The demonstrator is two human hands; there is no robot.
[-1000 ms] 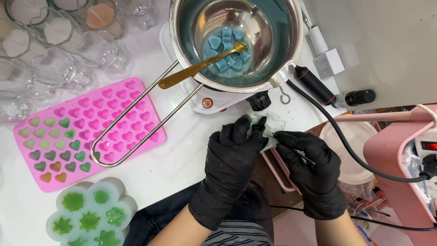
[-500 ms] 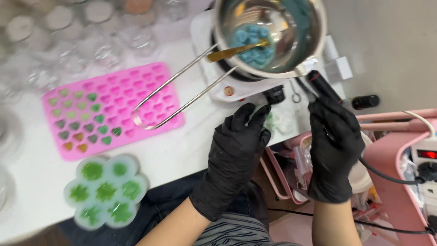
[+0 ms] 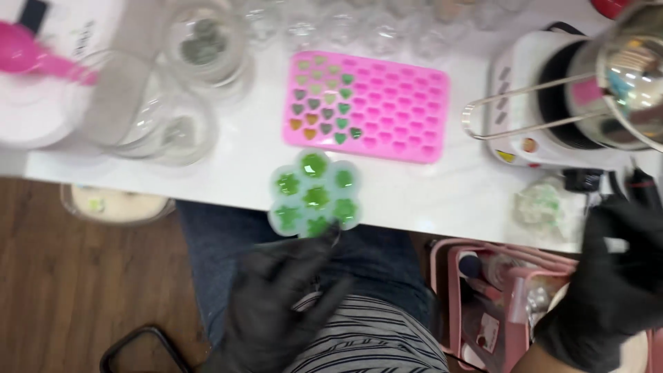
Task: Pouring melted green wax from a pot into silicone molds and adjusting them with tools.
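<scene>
Left hand: the left hand [image 3: 276,311] in a black glove is hovering low over the lap, fingers spread wide and holding nothing.
Flower mold: the white flower-shaped mold [image 3: 315,193] is sitting just past the left hand's fingertips, which are reaching up to its near side. It is blurry, so it is hard to tell if they are touching.
Where the mold is: it is lying flat on the white table [image 3: 442,190], and its near part is poking out over the table's front edge.
Right hand: the right hand [image 3: 615,283] in a black glove is hanging by the table's right front corner. Its fingers are curling in, but what they are pinching cannot be told.
Near the right hand: a crumpled whitish-green wad [image 3: 545,207] is lying just beside it on the table.
Room to move: bare white table is lying left and right of the flower mold. The pink heart mold [image 3: 369,103] is sitting close behind it.
Far right: a shiny metal pot [image 3: 632,76] is sitting on a white warmer [image 3: 514,97], with its wire handle sticking out toward the pink mold.
Far left: clear glass jars [image 3: 173,103] are crowding the table.
How the mold looks: it is holding green star and flower shapes in round cups.
</scene>
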